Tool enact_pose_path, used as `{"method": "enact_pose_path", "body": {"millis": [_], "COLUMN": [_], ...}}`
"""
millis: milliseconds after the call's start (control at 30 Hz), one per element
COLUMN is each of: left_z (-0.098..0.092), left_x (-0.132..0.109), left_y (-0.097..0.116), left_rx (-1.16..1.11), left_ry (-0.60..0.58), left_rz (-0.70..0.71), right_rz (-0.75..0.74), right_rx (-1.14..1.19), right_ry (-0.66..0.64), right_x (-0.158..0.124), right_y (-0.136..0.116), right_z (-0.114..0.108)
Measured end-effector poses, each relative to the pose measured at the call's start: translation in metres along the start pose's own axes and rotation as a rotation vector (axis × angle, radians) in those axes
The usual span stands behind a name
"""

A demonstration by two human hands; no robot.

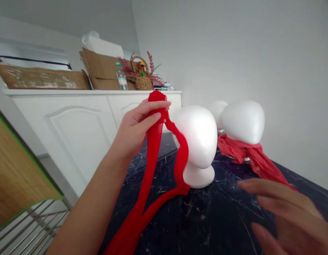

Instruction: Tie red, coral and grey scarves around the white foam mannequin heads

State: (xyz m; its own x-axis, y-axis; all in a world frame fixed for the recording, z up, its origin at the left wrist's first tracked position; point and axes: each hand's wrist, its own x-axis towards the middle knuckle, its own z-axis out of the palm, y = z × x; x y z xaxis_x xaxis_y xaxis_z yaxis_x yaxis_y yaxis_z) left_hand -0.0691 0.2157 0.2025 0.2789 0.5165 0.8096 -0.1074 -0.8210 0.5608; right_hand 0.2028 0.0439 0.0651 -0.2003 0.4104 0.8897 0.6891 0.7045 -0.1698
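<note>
My left hand [138, 127] is raised and closed on a bright red scarf [153, 156]. The scarf loops from my fingers around the neck of a white foam head [197, 136], and both ends trail down toward me over the dark marble table [206, 219]. My right hand [288, 216] hovers low at the right, blurred, fingers spread and holding nothing. A second foam head [243, 120] stands behind with a paler red scarf [248, 156] tied round its neck.
A third foam head [217, 108] peeks out behind the others. A white cabinet [73, 120] at the left carries cardboard [100, 69], a water bottle [122, 76] and a wicker flower basket [143, 79]. A metal rack [28, 226] sits at the lower left.
</note>
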Motion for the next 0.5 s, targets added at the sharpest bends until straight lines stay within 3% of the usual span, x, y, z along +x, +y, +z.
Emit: {"method": "enact_pose_path", "body": {"millis": [33,167,333,500], "left_z": [0.001,0.004,0.003,0.001], "left_x": [-0.001,-0.003,-0.001,0.000], "left_y": [0.001,0.001,0.004,0.023], "left_rx": [0.001,-0.049,-0.134,-0.285], "left_ry": [0.006,-0.004,0.019,-0.010], "left_rz": [0.002,0.006,0.077,0.107], "right_rz": [0.045,0.152,0.321,0.647], "right_rx": [0.077,0.283,0.414,0.994], "right_ry": [0.032,-0.195,-0.213,-0.276], "right_x": [0.019,0.073,0.073,0.074], "right_y": [-0.008,-0.015,-0.001,-0.003], "right_z": [0.015,0.076,0.121,0.134]}}
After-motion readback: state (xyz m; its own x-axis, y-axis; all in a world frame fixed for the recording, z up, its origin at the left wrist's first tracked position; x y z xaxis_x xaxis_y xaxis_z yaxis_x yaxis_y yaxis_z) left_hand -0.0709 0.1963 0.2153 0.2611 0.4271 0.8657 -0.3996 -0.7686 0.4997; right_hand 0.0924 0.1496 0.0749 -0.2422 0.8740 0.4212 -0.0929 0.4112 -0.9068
